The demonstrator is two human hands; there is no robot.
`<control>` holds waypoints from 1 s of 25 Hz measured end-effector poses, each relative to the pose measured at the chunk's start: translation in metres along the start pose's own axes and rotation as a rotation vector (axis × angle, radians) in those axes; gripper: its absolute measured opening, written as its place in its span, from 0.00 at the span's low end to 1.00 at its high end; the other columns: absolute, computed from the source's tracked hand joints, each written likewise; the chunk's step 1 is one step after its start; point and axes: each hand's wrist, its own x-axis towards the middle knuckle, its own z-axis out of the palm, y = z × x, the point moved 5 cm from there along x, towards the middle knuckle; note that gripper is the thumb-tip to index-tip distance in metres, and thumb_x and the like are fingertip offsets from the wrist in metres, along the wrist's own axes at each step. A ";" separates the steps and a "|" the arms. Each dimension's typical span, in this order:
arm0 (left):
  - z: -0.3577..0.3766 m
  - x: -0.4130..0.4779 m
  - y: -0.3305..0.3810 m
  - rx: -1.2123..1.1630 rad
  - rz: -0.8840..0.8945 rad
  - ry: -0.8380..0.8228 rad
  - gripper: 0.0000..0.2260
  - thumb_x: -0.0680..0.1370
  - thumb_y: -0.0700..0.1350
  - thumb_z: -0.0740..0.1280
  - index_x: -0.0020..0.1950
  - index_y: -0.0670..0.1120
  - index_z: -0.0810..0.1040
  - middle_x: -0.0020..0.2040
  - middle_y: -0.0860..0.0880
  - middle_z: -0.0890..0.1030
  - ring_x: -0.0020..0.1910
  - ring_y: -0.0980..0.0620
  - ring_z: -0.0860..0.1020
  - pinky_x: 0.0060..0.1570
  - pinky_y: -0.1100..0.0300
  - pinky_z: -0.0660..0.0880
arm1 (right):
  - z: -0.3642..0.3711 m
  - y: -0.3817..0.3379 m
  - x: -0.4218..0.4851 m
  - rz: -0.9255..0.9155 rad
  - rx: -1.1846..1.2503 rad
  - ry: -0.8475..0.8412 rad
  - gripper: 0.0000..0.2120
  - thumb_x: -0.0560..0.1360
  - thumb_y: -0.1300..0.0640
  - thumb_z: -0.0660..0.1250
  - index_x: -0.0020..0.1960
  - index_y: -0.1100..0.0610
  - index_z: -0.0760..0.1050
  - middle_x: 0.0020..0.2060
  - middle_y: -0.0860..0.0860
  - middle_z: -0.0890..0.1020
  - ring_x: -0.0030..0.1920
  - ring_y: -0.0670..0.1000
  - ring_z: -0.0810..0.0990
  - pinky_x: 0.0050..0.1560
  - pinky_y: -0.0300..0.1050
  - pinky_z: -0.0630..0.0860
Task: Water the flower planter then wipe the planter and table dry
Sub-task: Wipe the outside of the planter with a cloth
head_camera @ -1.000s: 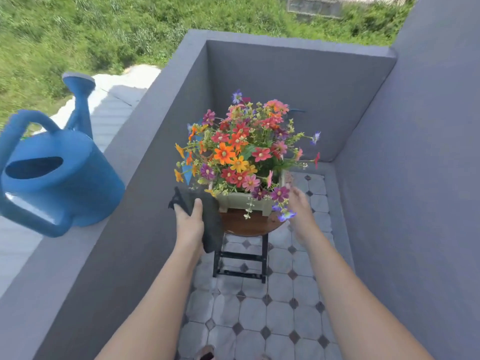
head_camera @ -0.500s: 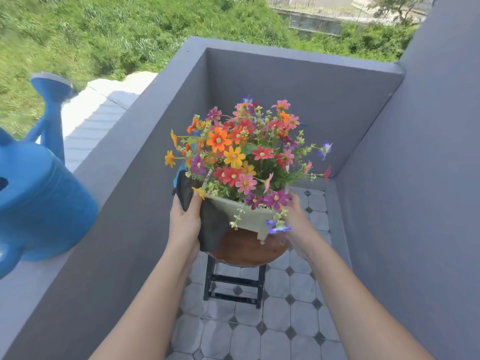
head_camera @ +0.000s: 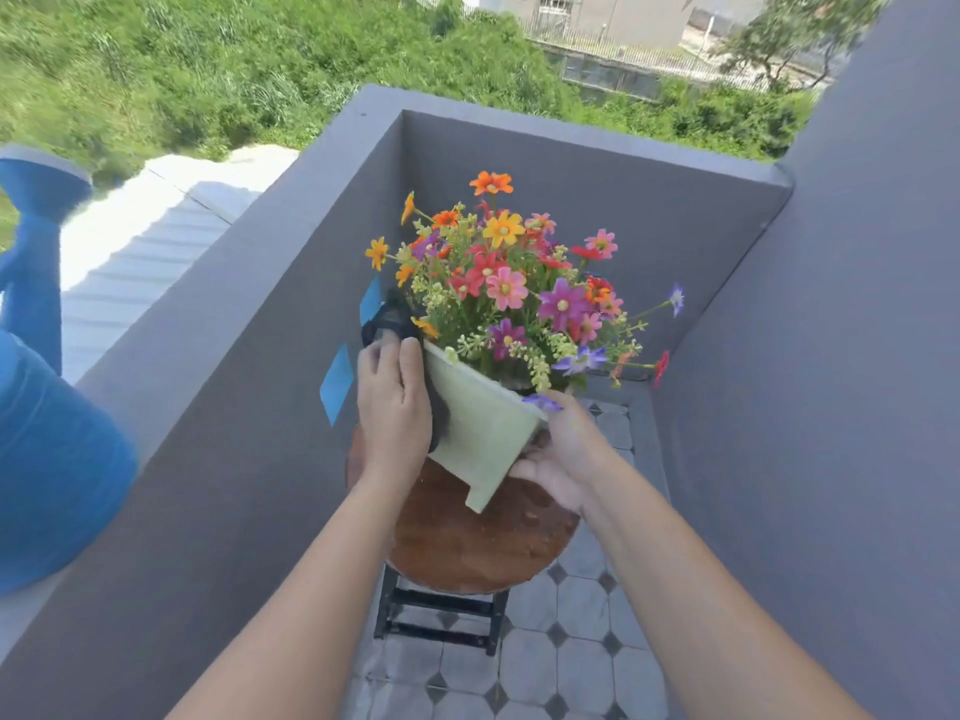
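Left fingers (head_camera: pixel 400 366) press a dark cloth (head_camera: pixel 387 322) against the tilted planter (head_camera: pixel 480 433); right fingers (head_camera: pixel 524 472) cup its base, which could slip onto the wet stool top (head_camera: pixel 467 543) below.

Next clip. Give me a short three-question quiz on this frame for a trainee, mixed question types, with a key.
1. True or false: the planter stands flat on the round wooden table.
2. Which hand presses the dark cloth to the planter? A) left hand B) right hand
3. Fill in: the blue watering can rests on the grey ____.

Key: 1 false, it is lifted and tilted. 2 A. 3 wall.
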 end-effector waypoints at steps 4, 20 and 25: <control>0.021 -0.032 -0.001 0.187 0.148 0.103 0.16 0.80 0.49 0.54 0.52 0.39 0.75 0.51 0.39 0.72 0.49 0.41 0.69 0.52 0.53 0.63 | 0.000 -0.004 -0.006 0.002 0.004 0.005 0.13 0.80 0.56 0.53 0.52 0.59 0.75 0.35 0.55 0.81 0.38 0.53 0.79 0.43 0.54 0.79; 0.000 -0.014 0.022 0.232 0.271 -0.109 0.16 0.79 0.50 0.57 0.60 0.44 0.77 0.44 0.48 0.67 0.39 0.49 0.69 0.40 0.54 0.72 | -0.002 -0.016 -0.033 0.078 -0.083 0.031 0.16 0.82 0.57 0.53 0.63 0.63 0.72 0.47 0.60 0.79 0.50 0.57 0.78 0.54 0.57 0.77; 0.005 -0.045 0.032 0.318 0.878 -0.399 0.14 0.80 0.47 0.58 0.63 0.48 0.74 0.50 0.42 0.70 0.46 0.46 0.69 0.44 0.59 0.68 | -0.004 -0.018 -0.035 0.151 -0.237 0.046 0.23 0.82 0.49 0.50 0.66 0.62 0.71 0.60 0.63 0.78 0.58 0.62 0.78 0.60 0.57 0.71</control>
